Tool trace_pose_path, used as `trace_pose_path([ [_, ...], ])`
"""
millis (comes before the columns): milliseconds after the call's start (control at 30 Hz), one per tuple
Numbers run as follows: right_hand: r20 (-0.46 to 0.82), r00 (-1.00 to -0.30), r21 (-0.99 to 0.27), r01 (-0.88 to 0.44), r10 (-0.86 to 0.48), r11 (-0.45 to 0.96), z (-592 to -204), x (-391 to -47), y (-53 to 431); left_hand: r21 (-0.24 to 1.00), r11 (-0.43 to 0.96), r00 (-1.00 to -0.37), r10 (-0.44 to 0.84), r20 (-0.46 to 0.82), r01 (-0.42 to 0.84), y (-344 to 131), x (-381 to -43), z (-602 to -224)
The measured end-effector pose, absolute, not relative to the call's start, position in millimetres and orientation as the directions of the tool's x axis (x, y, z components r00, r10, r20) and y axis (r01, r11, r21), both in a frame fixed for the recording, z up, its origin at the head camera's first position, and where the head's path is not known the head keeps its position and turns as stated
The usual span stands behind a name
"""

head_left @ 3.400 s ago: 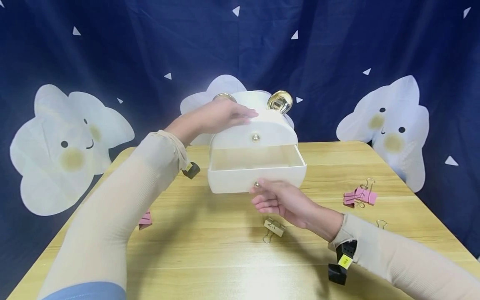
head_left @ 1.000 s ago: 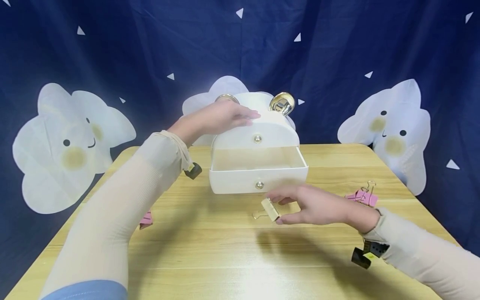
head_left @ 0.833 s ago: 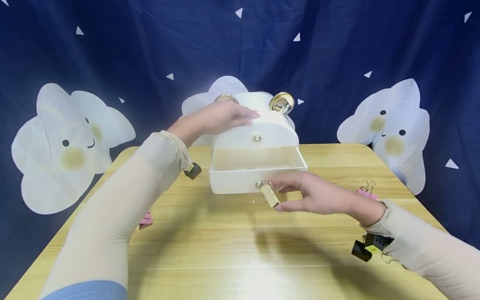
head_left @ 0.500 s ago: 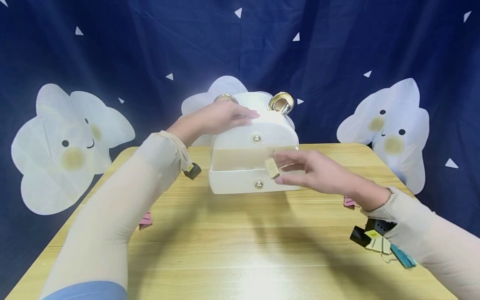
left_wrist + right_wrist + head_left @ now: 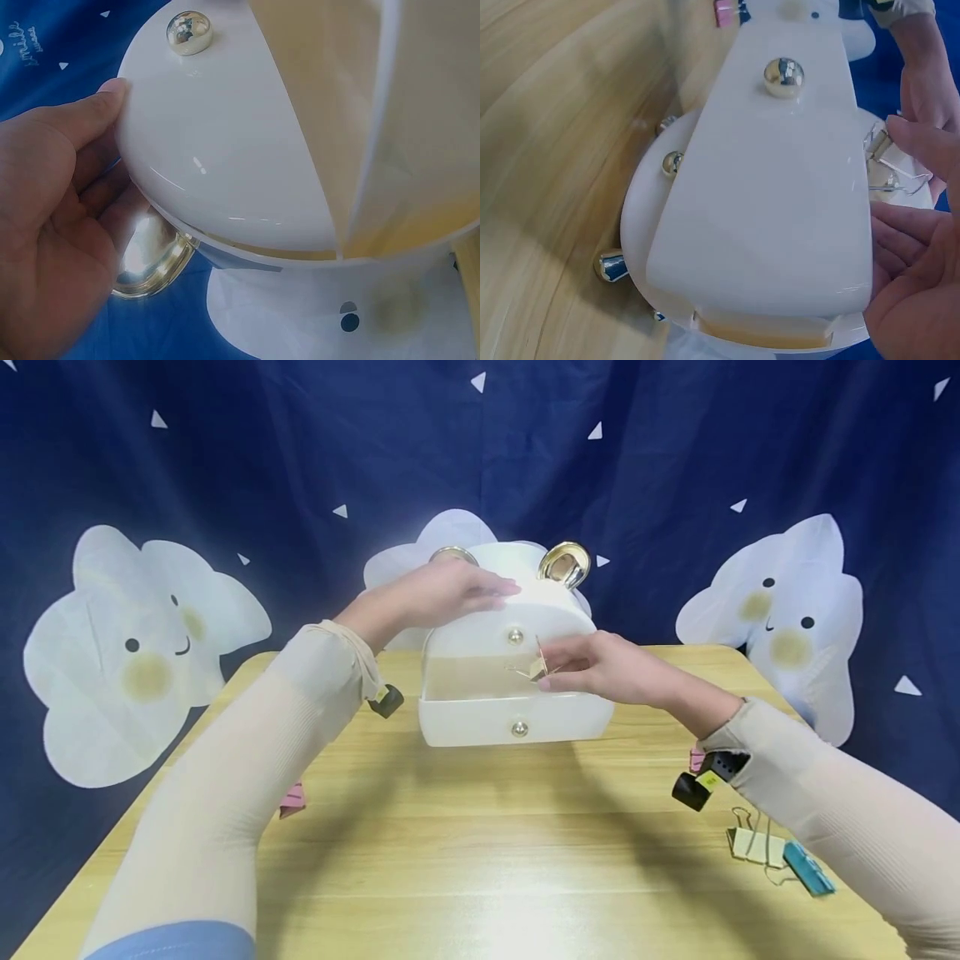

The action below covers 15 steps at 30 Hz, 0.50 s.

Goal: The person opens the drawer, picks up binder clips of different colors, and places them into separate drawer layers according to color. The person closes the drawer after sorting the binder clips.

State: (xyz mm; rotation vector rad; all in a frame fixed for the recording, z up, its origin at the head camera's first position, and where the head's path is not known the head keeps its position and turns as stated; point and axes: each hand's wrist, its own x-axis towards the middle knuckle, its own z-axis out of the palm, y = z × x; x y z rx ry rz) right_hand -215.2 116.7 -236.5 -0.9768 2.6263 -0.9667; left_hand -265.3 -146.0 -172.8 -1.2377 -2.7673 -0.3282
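Note:
A white drawer box (image 5: 555, 620) with round gold ears and gold knobs stands in the middle of the table, its lower drawer (image 5: 465, 722) pulled out. My left hand (image 5: 450, 593) rests on the rounded top beside the left ear; in the left wrist view the thumb (image 5: 112, 88) touches the upper front's edge. Over the drawer's right part, my right hand (image 5: 615, 668) pinches a pale yellow binder clip (image 5: 537, 669) between thumb and fingers. The clip's wire handles stick out, also visible in the right wrist view, where the drawer front (image 5: 765, 202) hides part of the fingers.
Right of the box, a larger pale yellow binder clip (image 5: 757, 847) lies against a teal one (image 5: 808, 868). A pink clip (image 5: 697, 760) is partly hidden by my right wrist. Another pink clip (image 5: 293, 799) shows beside my left forearm. A blue curtain (image 5: 480, 452) hangs behind the table.
My right hand left the drawer knob, picked the pale yellow clip off the table, and lifted it up and over the drawer. My left hand stayed on top of the box.

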Motion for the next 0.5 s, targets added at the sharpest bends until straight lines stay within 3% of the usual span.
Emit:
trace_pose_path([
  [233,-0.026,-0.769,-0.595,-0.502,-0.639,0.628,-234,-228,110,0.145,0.646,-0.662,0.728,0.177,0.749,-144,-266,-169],
  [500,0.028,-0.644,-0.419,-0.702,-0.764,0.576,-242,-239,96,0.189,0.672,-0.697,0.701,0.148,0.716,-146,-264,-171],
])
